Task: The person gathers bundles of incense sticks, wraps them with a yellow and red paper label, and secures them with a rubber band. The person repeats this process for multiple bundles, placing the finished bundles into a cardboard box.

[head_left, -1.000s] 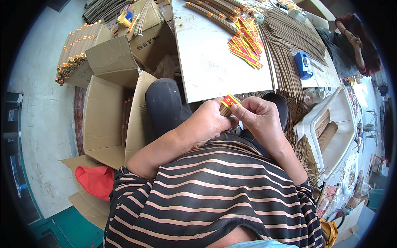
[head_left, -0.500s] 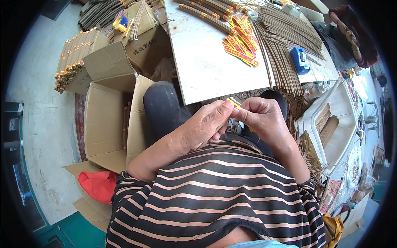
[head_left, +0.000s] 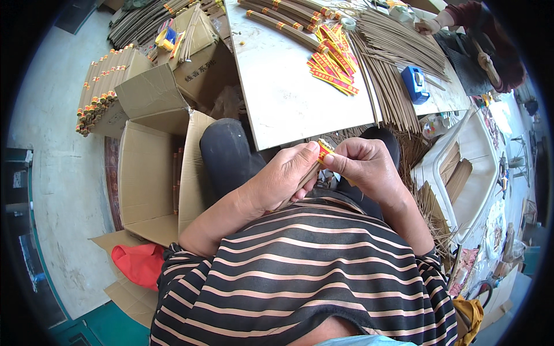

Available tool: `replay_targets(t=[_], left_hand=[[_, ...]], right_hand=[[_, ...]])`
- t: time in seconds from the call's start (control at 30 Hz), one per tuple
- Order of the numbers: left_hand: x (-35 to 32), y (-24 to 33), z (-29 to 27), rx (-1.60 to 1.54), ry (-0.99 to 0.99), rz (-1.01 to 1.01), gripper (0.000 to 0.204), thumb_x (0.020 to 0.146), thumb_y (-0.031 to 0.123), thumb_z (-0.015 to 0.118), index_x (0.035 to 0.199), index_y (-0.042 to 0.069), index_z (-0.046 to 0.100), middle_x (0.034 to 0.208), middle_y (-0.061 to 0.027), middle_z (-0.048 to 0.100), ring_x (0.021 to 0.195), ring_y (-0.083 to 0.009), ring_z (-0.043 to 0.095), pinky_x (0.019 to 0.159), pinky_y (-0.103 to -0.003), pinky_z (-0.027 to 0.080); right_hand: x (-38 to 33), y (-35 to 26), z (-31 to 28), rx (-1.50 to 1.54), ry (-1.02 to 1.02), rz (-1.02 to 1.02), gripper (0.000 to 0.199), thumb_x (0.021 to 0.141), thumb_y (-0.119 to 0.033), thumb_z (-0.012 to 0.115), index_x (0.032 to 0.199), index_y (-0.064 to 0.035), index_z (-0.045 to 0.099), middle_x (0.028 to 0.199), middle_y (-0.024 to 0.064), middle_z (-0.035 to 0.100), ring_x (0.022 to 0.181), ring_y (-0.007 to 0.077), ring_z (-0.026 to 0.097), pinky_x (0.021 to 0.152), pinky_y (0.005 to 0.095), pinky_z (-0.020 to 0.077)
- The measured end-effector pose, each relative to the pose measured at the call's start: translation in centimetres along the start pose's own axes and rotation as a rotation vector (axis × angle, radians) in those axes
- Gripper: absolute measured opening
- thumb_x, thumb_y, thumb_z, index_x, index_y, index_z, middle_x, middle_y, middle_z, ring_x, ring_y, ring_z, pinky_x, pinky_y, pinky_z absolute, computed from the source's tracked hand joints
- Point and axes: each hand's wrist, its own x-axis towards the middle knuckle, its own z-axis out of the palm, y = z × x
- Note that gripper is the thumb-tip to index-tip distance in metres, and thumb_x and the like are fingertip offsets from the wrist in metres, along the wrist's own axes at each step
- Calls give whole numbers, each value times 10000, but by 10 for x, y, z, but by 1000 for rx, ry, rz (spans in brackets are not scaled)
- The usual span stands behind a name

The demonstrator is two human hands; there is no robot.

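My left hand (head_left: 283,174) is closed around a bundle of brown incense sticks (head_left: 308,177), held slanting in front of my lap. A red and yellow paper band (head_left: 325,153) wraps the bundle near its upper end. Thumb and fingers of my right hand (head_left: 368,164) pinch this band at its right side. Part of the bundle is hidden behind my left fingers and palm. On the white table (head_left: 277,109) just beyond lie a pile of red and yellow paper strips (head_left: 334,66) and several banded incense bundles (head_left: 283,27).
Loose incense sticks (head_left: 398,43) cover the table's right side beside a blue tape dispenser (head_left: 415,85). An open cardboard box (head_left: 147,184) stands at my left, and stacked bundles (head_left: 104,86) lie beyond it. A white tub (head_left: 485,167) is at right. Another person's hand (head_left: 428,26) reaches over the far right.
More of the bundle and its paper band shows between my hands now. At the far right, the other person's hand has come in over the loose sticks.
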Motion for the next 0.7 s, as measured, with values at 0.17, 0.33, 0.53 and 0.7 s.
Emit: replay_targets(t=[0.17, 0.33, 0.53, 0.7], left_hand=[[1, 0, 1, -12, -2, 5, 444, 971, 433, 275, 956, 33, 467, 631, -6, 453, 487, -37, 398, 443, -148, 347], [1, -1, 1, 43, 26, 8, 450, 969, 435, 283, 948, 31, 477, 614, -4, 450, 480, -41, 401, 442, -151, 352], [-1, -2, 5, 64, 68, 3, 458, 964, 447, 288, 943, 32, 480, 609, -3, 458, 476, -41, 407, 444, -153, 361], [-1, 0, 7, 30, 50, -10, 464, 963, 451, 285, 954, 29, 478, 609, 0, 456, 480, -40, 409, 451, -150, 367]], right_hand=[[0, -1, 0, -3, -8, -34, 246, 845, -192, 645, 678, -16, 605, 518, -55, 472, 449, 17, 369, 386, 187, 261], [0, -1, -1, -22, -13, -50, 241, 848, -184, 641, 684, -13, 595, 526, -46, 485, 461, 21, 390, 395, 189, 288], [3, 7, -3, 0, -25, -122, 229, 826, -195, 663, 710, -10, 592, 573, -31, 517, 518, 29, 424, 436, 190, 345], [10, 26, -6, 33, -41, -287, 233, 807, -208, 680, 716, -14, 589, 601, -23, 526, 561, 37, 444, 478, 195, 378]])
